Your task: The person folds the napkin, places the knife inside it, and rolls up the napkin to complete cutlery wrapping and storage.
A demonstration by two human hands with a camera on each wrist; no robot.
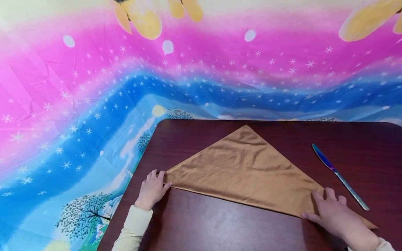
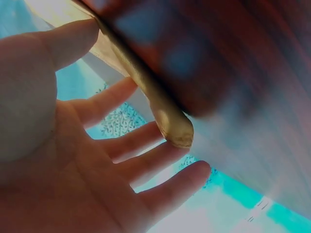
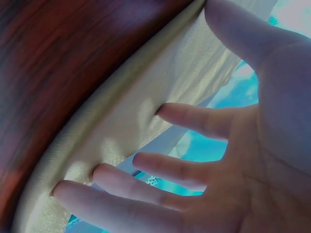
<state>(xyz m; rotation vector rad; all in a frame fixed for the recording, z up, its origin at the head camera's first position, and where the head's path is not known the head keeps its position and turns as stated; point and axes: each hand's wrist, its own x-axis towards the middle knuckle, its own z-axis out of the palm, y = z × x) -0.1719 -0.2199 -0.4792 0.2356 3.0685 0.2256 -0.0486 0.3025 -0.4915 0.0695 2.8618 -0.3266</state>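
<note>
A golden-brown cloth napkin, folded into a triangle, lies on the dark wooden table with its peak pointing away from me and its long folded edge towards me. At its left corner, my left hand touches the fabric with thumb and fingers spread. The left wrist view shows the rounded cloth tip against the extended fingers. My right hand rests on the napkin near its right corner, which pokes out beyond the hand. In the right wrist view, nearly straight fingertips press on the cloth.
A table knife with a shiny bluish blade and patterned handle lies right of the napkin, close to my right hand. The dark red-brown table has rounded far corners. Behind it hangs a pink and blue printed backdrop.
</note>
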